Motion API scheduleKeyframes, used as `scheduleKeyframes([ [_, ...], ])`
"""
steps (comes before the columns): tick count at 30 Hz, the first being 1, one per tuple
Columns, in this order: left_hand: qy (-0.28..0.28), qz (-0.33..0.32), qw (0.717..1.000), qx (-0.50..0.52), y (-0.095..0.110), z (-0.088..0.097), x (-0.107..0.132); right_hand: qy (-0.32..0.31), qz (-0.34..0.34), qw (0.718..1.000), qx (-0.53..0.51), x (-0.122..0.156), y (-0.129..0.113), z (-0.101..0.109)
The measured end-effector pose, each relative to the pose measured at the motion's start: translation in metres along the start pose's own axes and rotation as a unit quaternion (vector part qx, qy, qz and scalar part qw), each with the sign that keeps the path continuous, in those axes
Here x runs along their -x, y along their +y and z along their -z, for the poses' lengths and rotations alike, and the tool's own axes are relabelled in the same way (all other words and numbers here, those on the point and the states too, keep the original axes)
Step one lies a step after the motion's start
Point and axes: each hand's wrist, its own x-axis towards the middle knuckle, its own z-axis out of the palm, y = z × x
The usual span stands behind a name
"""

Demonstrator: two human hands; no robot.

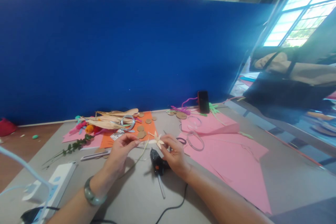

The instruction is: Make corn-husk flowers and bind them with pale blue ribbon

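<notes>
My right hand (174,154) pinches a pale, star-shaped flower (158,140) with pointed petals, held above the table. Just to its left, my left hand (123,152) has thumb and forefinger pressed together; what lies between them, if anything, is too small to make out. A thin green stem (140,157) slants down between the hands, and I cannot tell whether either one touches it. Below the flower is a black glue gun (156,162), with a whitish glue stick (161,186) sticking out of it toward me. Part of the gun is hidden by my right hand.
Dried husks (112,120) and round cardboard discs (141,133) lie on orange paper (151,117). Pink sheets (236,168) cover the right side. A utility knife (95,155), a leafy sprig (76,146) and a power strip (59,182) are left. A phone (203,102) leans on the blue partition (131,49).
</notes>
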Motion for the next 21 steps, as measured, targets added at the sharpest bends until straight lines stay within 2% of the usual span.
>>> scheduleKeyframes([
  [4, -0.022, -0.016, 1.0, 0.015, -0.0033, 0.0043, -0.0025, -0.002, 0.008, 1.0, 0.001, -0.0002, 0.0002, -0.0001],
  [9, -0.046, 0.009, 0.999, 0.017, -0.0074, 0.0081, -0.005, -0.006, 0.004, 1.0, -0.003, -0.0002, 0.0002, 0.0001],
  [15, -0.028, 0.021, 0.997, -0.065, -0.003, -0.0006, 0.0007, -0.011, 0.016, 1.0, 0.006, 0.0005, -0.0001, -0.0002],
  [21, 0.017, 0.004, 0.998, -0.063, -0.005, 0.0009, 0.001, -0.013, 0.028, 0.999, 0.017, 0.0015, 0.0003, 0.0004],
])
